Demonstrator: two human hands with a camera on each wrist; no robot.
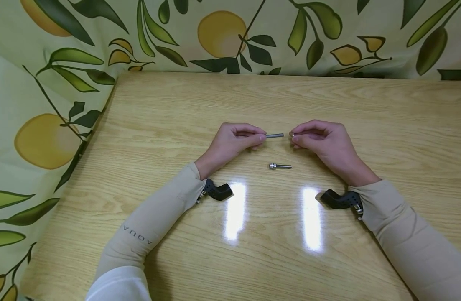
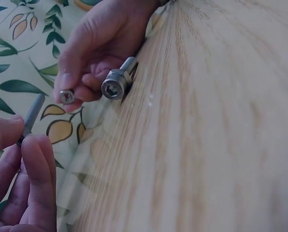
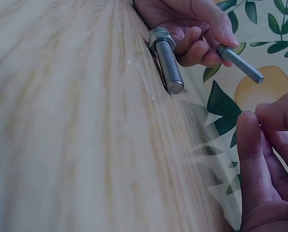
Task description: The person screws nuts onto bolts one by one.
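Note:
My left hand (image 1: 238, 140) pinches a bolt (image 1: 275, 135) near its head end, its threaded shank pointing right toward the other hand. In the right wrist view the bare threads of this bolt (image 3: 243, 65) stick out past the fingers. Facing it, my right hand (image 1: 326, 138) pinches a small metal nut (image 2: 66, 96) between thumb and fingertips. A gap separates the nut from the bolt's tip. Below both hands, a second socket-head bolt (image 1: 281, 166) lies on its side with a hex nut (image 2: 119, 75) up against its head.
The wooden table (image 1: 177, 104) carries two bright light reflections near its middle. A patterned cloth (image 1: 159, 37) with fruit and leaves borders its far and left edges. Black wrist camera mounts (image 1: 219, 190) sit at both sleeves.

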